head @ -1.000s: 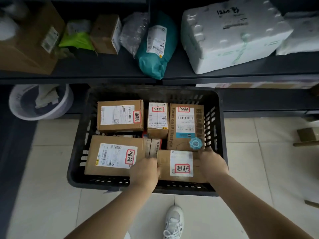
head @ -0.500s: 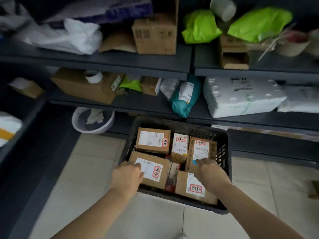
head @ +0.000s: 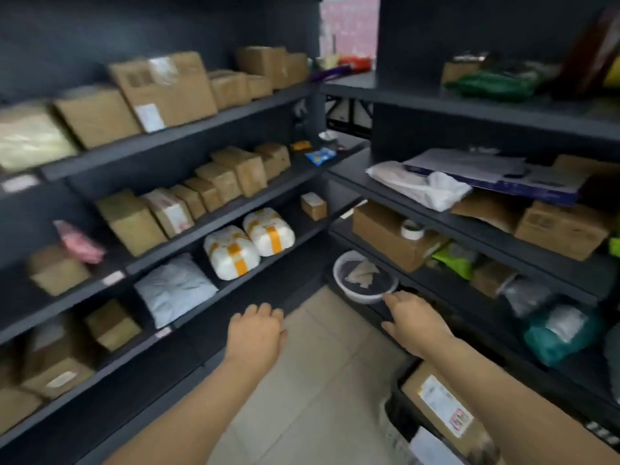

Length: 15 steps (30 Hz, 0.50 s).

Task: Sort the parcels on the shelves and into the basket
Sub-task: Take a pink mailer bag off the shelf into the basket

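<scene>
The black basket (head: 397, 402) shows only at the bottom right, with a labelled cardboard parcel (head: 439, 407) in it. My left hand (head: 256, 333) hangs over the tiled floor, palm down, fingers loosely apart, holding nothing. My right hand (head: 414, 322) is stretched out flat near the low right shelf edge, also empty. Dark shelves (head: 214, 216) on the left carry rows of cardboard boxes (head: 231, 176), two white foam parcels with orange tape (head: 250, 245) and a grey mailer bag (head: 174, 288). Both hands are away from every parcel.
The right shelves (head: 469, 226) hold a box with a tape roll (head: 412, 229), white and green bags, and a teal bag (head: 563, 337). A white bin (head: 365, 280) stands in the floor corner. Tiled floor (head: 318, 374) runs between the shelf units.
The view has swung up and left from the basket to the left shelves. Both hands have lifted off the parcels in the basket and now hover empty.
</scene>
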### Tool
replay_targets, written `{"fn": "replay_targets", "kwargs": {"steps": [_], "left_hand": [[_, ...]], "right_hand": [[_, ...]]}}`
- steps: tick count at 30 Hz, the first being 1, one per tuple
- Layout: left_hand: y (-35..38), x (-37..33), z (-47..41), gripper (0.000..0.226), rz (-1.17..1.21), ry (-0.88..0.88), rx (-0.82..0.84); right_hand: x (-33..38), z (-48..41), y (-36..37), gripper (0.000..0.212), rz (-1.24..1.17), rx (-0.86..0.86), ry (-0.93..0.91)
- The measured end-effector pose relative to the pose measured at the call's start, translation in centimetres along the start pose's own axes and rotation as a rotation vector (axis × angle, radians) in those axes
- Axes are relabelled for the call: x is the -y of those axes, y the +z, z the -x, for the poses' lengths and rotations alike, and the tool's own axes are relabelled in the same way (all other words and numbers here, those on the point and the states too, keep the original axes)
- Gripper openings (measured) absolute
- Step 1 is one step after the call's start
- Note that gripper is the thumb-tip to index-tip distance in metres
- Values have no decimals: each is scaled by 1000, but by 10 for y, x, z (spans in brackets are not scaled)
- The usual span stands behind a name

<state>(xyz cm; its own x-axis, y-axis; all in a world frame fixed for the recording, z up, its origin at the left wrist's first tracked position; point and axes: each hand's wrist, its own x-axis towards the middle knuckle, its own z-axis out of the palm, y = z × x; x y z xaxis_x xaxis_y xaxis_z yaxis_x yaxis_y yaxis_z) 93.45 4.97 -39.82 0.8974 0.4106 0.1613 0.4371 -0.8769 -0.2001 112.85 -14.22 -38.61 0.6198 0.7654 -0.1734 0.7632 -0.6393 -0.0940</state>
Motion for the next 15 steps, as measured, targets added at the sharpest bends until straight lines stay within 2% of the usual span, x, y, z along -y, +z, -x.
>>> {"fn": "replay_targets", "kwargs": {"steps": [4, 8, 13, 15], "left_hand": [[-39, 114, 63, 30, -91, -195, 3], [-68, 232, 139, 32, -135, -380, -48], [-106, 333, 229, 38, -158, -623, 127], [-105, 363, 256, 37, -179, -701, 101]], "right_hand": [[134, -21, -36, 48, 3, -11, -179], [270, -24, -57, 58, 27, -75, -354], [402, -15, -73, 53, 56, -142, -544], [442, -16, -75, 58, 70, -155, -597]]}}
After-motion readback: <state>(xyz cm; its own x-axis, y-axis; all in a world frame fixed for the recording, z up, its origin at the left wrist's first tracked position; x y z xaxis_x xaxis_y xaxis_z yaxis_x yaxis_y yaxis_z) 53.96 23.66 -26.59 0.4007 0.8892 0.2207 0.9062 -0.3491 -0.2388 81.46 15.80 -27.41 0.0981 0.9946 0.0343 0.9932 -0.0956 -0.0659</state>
